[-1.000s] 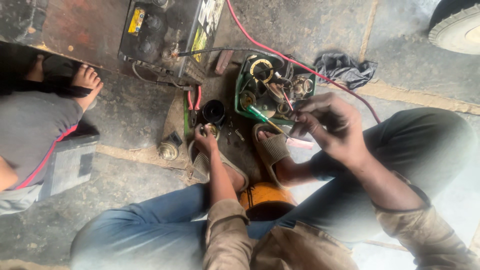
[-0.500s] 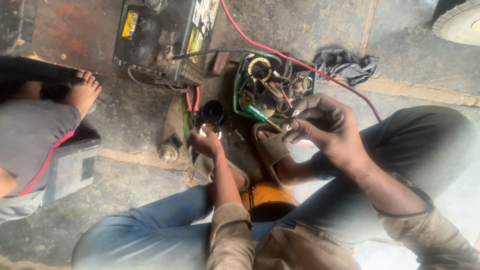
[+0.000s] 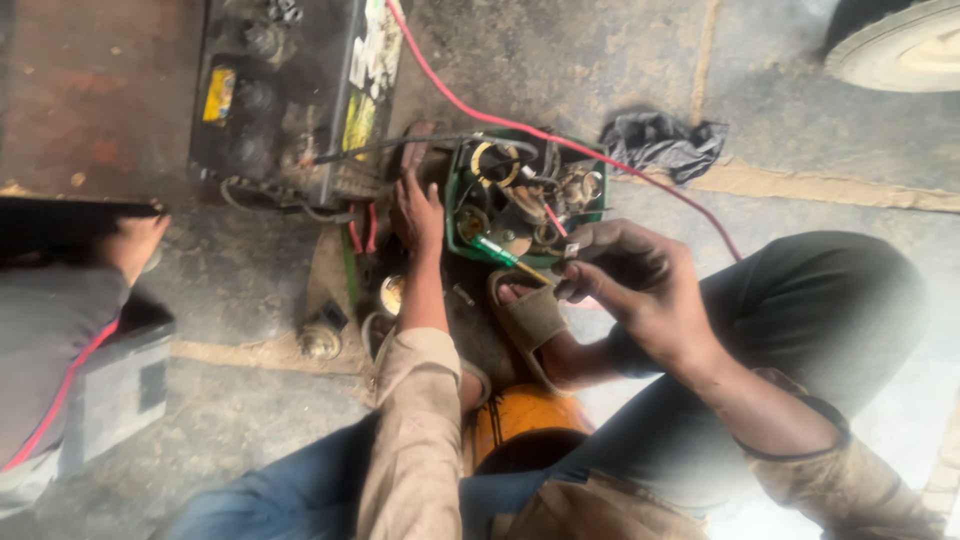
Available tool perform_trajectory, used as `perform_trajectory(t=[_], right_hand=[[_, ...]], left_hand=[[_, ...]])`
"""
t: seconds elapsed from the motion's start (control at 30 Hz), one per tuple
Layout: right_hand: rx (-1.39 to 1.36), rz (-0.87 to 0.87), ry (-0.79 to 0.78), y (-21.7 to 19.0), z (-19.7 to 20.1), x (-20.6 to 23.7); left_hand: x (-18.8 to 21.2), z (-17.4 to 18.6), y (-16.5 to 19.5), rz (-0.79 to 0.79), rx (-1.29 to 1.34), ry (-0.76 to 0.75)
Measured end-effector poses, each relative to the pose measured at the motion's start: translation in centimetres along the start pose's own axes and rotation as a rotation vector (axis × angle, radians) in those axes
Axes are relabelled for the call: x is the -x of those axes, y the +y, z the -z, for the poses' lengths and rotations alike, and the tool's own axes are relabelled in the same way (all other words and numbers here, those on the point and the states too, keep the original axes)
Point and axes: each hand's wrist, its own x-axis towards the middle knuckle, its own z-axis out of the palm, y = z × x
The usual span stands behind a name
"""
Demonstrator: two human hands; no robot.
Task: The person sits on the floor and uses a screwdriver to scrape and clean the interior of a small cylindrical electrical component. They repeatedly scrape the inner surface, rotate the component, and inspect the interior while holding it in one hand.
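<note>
Head view: right hand (image 3: 640, 285) pinches the rear end of a green-handled screwdriver (image 3: 497, 251), fingers together on it; its long axis runs up-left from the grip, the far end pointing into the green tray of parts (image 3: 455, 195). Left hand (image 3: 418, 215) reaches forward, fingers spread and holding nothing, resting at the tray's left wall beside the black battery (image 3: 290, 100), and is the nearer hand to the tray.

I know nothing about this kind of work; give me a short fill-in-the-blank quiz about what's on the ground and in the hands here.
1. The right hand holds a screwdriver with a ____ handle.
2. The left hand reaches between the large black battery and the green ____ of parts.
3. A long ____ cable runs across the concrete floor.
4. A dark crumpled ____ lies past the tray.

Missing words: green; tray; red; rag
</note>
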Motion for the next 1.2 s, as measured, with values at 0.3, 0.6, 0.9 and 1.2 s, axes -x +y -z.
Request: perform_trajectory(t=[0.3, 0.6, 0.9, 1.2], right_hand=[[0.000, -0.060, 0.004, 0.7, 0.4, -0.8], [-0.094, -0.086, 0.040, 0.4, 0.6, -0.7], [-0.161, 0.009, -0.073, -1.3, 0.1, 0.7], [-0.171, 0.129, -0.186, -3.2, -0.6, 2.9]], left_hand=[[-1.1, -1.4, 0.7, 0.264, -0.048, -0.040], [-4.7, -1.6, 1.9, 0.214, -0.223, 0.045], [1.4, -0.9, 0.3, 0.059, 0.312, 0.168], [2.4, 2.6, 0.2, 0.153, 0.442, 0.030]])
